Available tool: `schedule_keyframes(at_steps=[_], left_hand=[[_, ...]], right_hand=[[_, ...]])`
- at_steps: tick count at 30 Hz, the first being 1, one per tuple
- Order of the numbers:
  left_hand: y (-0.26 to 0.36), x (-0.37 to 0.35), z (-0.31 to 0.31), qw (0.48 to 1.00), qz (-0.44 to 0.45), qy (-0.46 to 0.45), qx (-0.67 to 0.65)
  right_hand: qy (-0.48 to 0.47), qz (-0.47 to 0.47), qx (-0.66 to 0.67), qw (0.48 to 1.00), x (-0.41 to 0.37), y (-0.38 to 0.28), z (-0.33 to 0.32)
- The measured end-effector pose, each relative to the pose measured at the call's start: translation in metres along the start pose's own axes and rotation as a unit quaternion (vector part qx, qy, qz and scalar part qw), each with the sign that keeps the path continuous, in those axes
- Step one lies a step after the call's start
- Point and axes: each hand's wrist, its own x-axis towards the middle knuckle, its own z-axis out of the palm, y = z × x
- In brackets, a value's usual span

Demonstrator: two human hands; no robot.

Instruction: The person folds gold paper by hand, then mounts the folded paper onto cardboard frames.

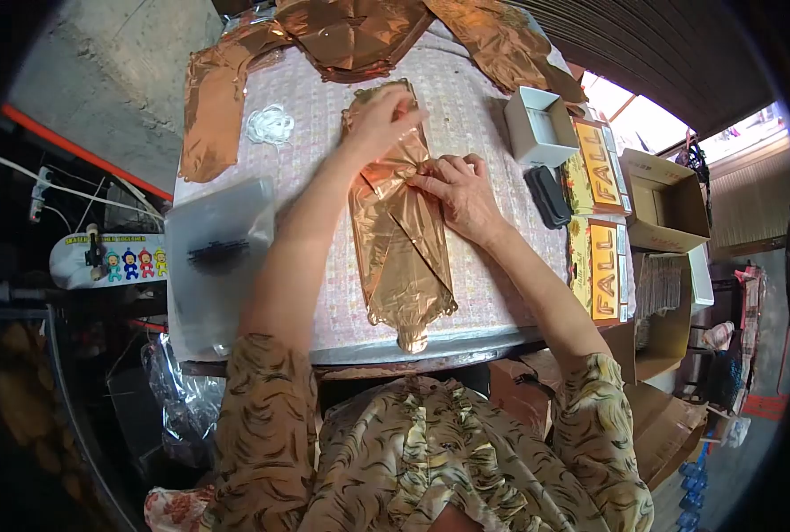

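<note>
A flat copper-coloured foil balloon (404, 257) lies lengthwise on the table in front of me, folded and creased, with a small tab at its near end. My right hand (464, 197) rests at its right edge, thumb and fingers closed on a gathered crease near the middle. Over the far half of the foil is my left hand (381, 129), slightly blurred, with thumb and fingers apart and nothing visible between them. Part of the foil is hidden under that hand.
More copper foil pieces (350, 35) lie along the far edge. At left are a white coil (271, 124) and clear plastic bags (220, 257). To the right stand a white box (541, 129), a black case (547, 197), FALL packages (601, 270) and cardboard boxes (665, 199).
</note>
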Motion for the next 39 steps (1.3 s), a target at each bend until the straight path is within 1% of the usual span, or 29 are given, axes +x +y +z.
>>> schedule_keyframes(at_steps=[2,4,6,7,9,10,12,13,15,19,21,22,24,25,27,28,29,30,31,32,33,35,36,37,38,39], left_hand=[[0.022,-0.016,-0.040,0.999,0.031,0.045,-0.002],[0.020,-0.041,-0.076,0.984,0.151,0.037,0.084],[0.021,-0.078,-0.096,0.979,0.172,-0.017,0.109],[0.025,-0.097,-0.101,0.978,0.173,-0.019,0.112],[0.032,-0.129,-0.105,0.944,0.242,-0.108,0.198],[0.037,-0.137,-0.103,0.944,0.241,-0.109,0.199],[0.045,-0.148,-0.095,0.930,0.214,-0.157,0.256],[0.051,-0.147,-0.091,0.930,0.212,-0.157,0.256],[0.064,-0.141,-0.088,0.932,0.235,-0.146,0.236],[0.053,-0.127,-0.073,0.925,0.269,-0.151,0.221],[0.054,-0.127,-0.067,0.944,0.238,-0.169,0.156],[0.052,-0.127,-0.064,0.943,0.241,-0.171,0.151],[0.046,-0.129,-0.061,0.961,0.186,-0.180,0.095],[0.044,-0.130,-0.060,0.961,0.186,-0.179,0.094],[0.040,-0.131,-0.059,0.977,0.127,-0.173,-0.004],[0.040,-0.131,-0.061,0.977,0.151,-0.150,-0.012],[0.038,-0.131,-0.063,0.977,0.149,-0.150,-0.012],[0.036,-0.131,-0.065,0.981,0.040,-0.174,-0.081],[0.040,-0.131,-0.067,0.967,-0.070,-0.196,-0.149],[0.046,-0.129,-0.072,0.954,-0.179,-0.212,-0.111],[0.048,-0.129,-0.076,0.955,-0.178,-0.212,-0.111],[0.043,-0.130,-0.083,0.927,-0.198,-0.226,-0.223],[0.032,-0.132,-0.078,0.830,-0.251,-0.203,-0.454],[0.047,-0.150,-0.087,0.849,-0.084,-0.158,-0.496],[0.040,-0.143,-0.080,0.908,-0.116,-0.157,-0.372],[0.034,-0.136,-0.073,0.948,-0.145,-0.152,-0.240]], right_hand=[[0.004,-0.001,0.000,1.000,-0.002,-0.001,0.002],[-0.008,0.002,0.009,1.000,-0.001,0.000,-0.001],[-0.001,0.000,0.009,1.000,-0.002,0.001,0.001],[0.004,-0.004,0.006,1.000,-0.002,0.001,0.001],[0.011,-0.003,0.013,1.000,-0.002,0.002,0.001],[0.013,-0.004,0.020,1.000,-0.002,0.001,0.001],[0.017,-0.002,0.031,0.999,-0.002,0.002,0.004],[0.022,0.000,0.038,0.999,-0.003,0.002,0.004],[0.023,-0.002,0.041,0.999,-0.002,0.001,0.002],[0.028,0.000,0.023,0.999,-0.002,0.001,0.003],[0.030,0.002,0.017,0.999,-0.004,0.000,0.004],[0.030,0.005,0.025,0.999,-0.003,0.001,0.004],[0.028,0.010,0.043,0.999,-0.003,0.002,0.003],[0.027,0.010,0.042,0.999,-0.003,0.004,0.003],[0.030,0.023,0.047,0.998,-0.004,0.007,0.006],[0.024,0.026,0.057,0.998,-0.004,0.008,0.003],[0.023,0.025,0.059,0.998,-0.004,0.007,0.001],[0.017,0.037,0.077,0.996,-0.005,0.006,-0.001],[0.012,0.050,0.094,0.994,-0.005,0.005,-0.003],[0.018,0.081,0.135,0.987,-0.006,0.001,-0.005],[0.018,0.081,0.135,0.987,-0.006,0.000,-0.006],[-0.001,0.144,0.200,0.969,-0.009,-0.004,-0.005],[-0.002,0.145,0.200,0.969,-0.011,-0.006,-0.004],[0.006,0.169,0.238,0.956,-0.012,-0.008,-0.002],[0.013,0.193,0.276,0.941,-0.014,-0.010,0.000],[0.020,0.217,0.314,0.924,-0.015,-0.012,0.001]])
